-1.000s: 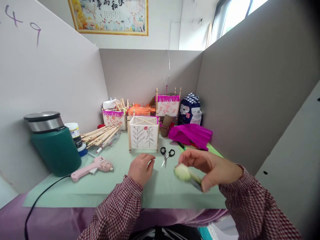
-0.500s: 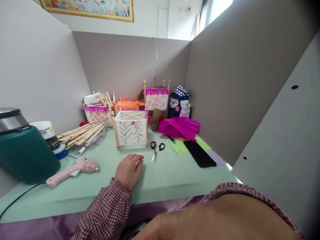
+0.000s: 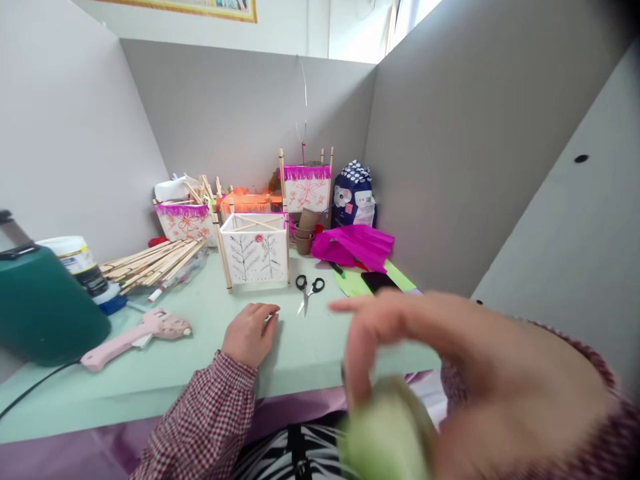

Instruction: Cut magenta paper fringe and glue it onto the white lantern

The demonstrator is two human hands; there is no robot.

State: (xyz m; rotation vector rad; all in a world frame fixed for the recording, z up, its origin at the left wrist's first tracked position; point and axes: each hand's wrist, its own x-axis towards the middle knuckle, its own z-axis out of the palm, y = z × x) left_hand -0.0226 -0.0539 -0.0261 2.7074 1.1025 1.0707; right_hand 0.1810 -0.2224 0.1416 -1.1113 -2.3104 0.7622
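My left hand (image 3: pixel 251 333) rests on the pale green tabletop (image 3: pixel 300 360), fingers loosely curled; whether anything is under them cannot be seen. It lies in front of a white lantern-like box (image 3: pixel 256 257) with stick corners and drawn branches, and left of black-handled scissors (image 3: pixel 307 290). Close to the camera at the lower right, my right hand (image 3: pixel 425 347) is blurred. Its fingers are bent round a smeared light green, rounded object (image 3: pixel 385 433).
At the left are a pink glue gun (image 3: pixel 135 337), a green flask (image 3: pixel 50 307) and a stick pile (image 3: pixel 155 263). Magenta paper (image 3: pixel 355 245) and a black phone (image 3: pixel 379 281) lie at the right. Grey partitions (image 3: pixel 240 100) enclose the table.
My right hand has come further into view, turned, and now shows the green object in it. It partly covers the phone. The view has shifted slightly; my left hand stays on the table.
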